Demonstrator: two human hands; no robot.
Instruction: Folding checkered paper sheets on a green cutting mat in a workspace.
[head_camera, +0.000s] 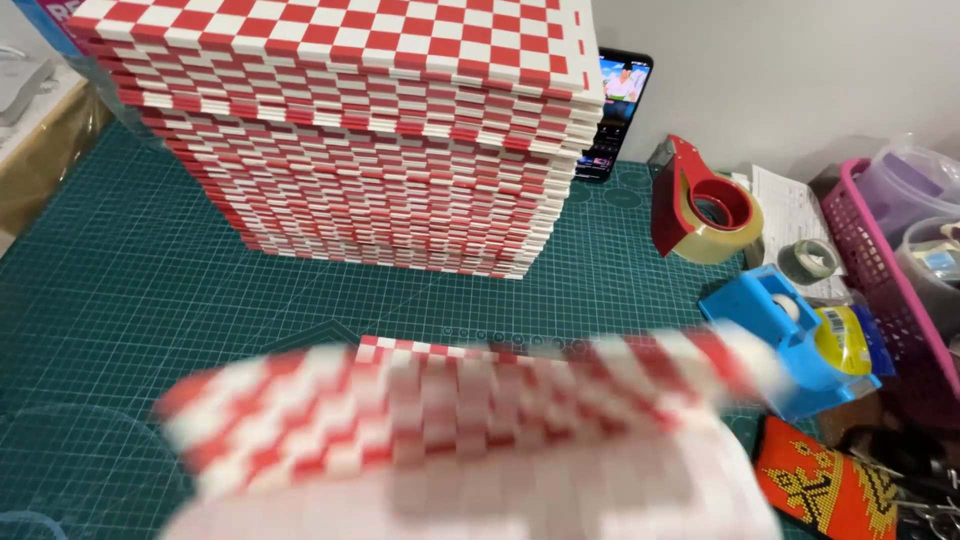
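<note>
Checkered red-white sheet, blurred, spread across foreground, bottom edge cut off by frame; second flat piece peeking out behind. Hands not in view, grip impossible to tell. Behind: tall stack of checkered sheets on green cutting-mat surface. Right side: red tape dispenser, blue tape dispenser, pink basket partly cropped. Phone leaning vs. white wall, half hidden by stack.

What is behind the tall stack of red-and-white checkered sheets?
A phone with a lit screen stands against the wall behind the stack. Only its right part shows; the stack covers the rest.
</note>
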